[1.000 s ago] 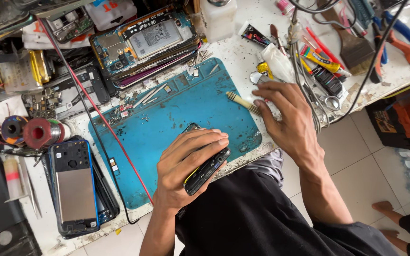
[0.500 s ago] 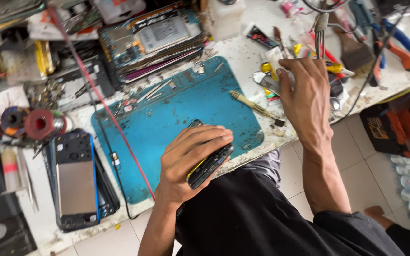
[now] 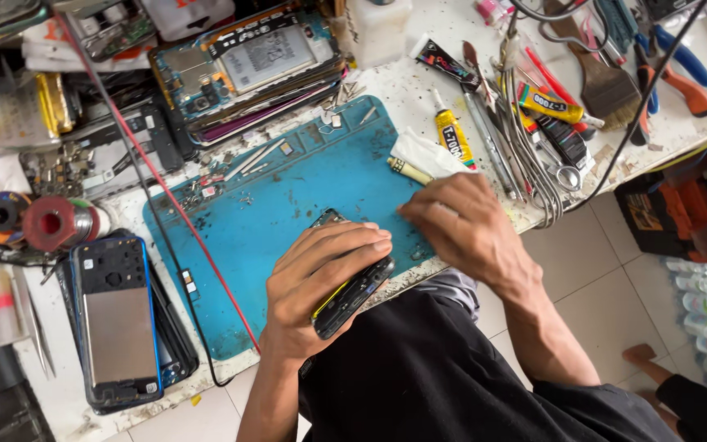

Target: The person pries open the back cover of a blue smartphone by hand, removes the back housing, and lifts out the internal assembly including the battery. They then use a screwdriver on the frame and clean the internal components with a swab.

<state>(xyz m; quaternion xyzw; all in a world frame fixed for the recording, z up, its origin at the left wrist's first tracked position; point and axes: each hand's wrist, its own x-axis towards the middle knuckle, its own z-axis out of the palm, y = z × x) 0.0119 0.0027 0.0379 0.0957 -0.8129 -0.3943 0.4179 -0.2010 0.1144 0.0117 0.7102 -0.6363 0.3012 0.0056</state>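
Far left: solder spools (image 3: 30, 221) lie at the tabletop's edge, beside an opened phone with blue frame (image 3: 116, 323) laid back-up — parked clear of the work area.
Mat: blue work mat (image 3: 288, 205) covers the middle of the tabletop; loose small parts sit along its upper edge; a red wire (image 3: 165, 192) crosses its left side.
Left hand: left hand (image 3: 321, 282) is closed around a dark phone (image 3: 353, 295), pinning it edge-down on the mat's near edge — likely to steady it.
Right hand: right hand (image 3: 460, 225) rests palm-down on the mat just right of the phone; fingers curled, whether they pinch anything I cannot tell.
Right side: glue tubes (image 3: 452, 135), tweezers, brush and pliers (image 3: 681, 69) crowd within reach.
Surface and room: white tabletop (image 3: 419, 90), stained and cluttered; tiled floor (image 3: 591, 254) below.
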